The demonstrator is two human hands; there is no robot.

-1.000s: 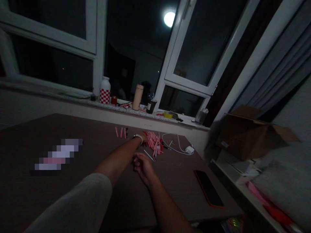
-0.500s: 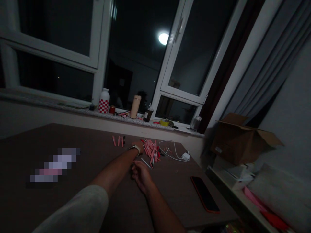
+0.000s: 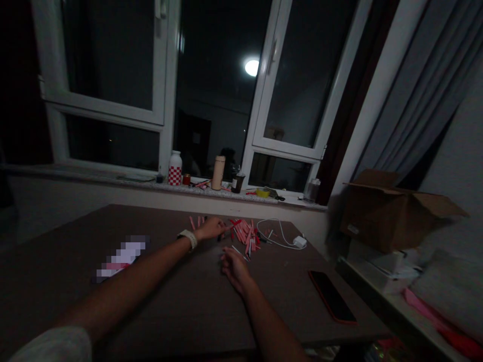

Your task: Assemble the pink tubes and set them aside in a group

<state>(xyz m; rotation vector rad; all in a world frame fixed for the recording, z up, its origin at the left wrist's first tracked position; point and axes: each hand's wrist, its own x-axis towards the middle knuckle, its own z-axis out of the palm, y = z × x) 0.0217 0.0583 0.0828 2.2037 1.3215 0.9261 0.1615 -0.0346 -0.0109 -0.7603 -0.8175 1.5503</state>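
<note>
My left hand (image 3: 212,229), with a pale-strapped watch (image 3: 187,239) at the wrist, reaches over the table just left of a pile of pink pens (image 3: 245,234). Its fingertips are pinched on what looks like a pink pen (image 3: 227,229), small and dim. Behind that hand a few pink pens (image 3: 192,222) lie apart from the pile. Nearer to me, my right hand (image 3: 236,269) rests on its side, fingers loosely curled and apart, with nothing seen in them. A thin white stick (image 3: 240,253) lies by its fingertips.
A white charger (image 3: 300,242) with its cable lies right of the pile. A phone (image 3: 332,296) lies at the table's right side, a blurred-out item (image 3: 124,256) at the left. Bottles, including a checkered one (image 3: 175,168), line the windowsill. An open cardboard box (image 3: 392,216) stands right.
My left hand has drawn back leftward from the pen pile, with what looks like a pink pen in its fingertips. My right hand stays near the pile. The view has turned a little left.
</note>
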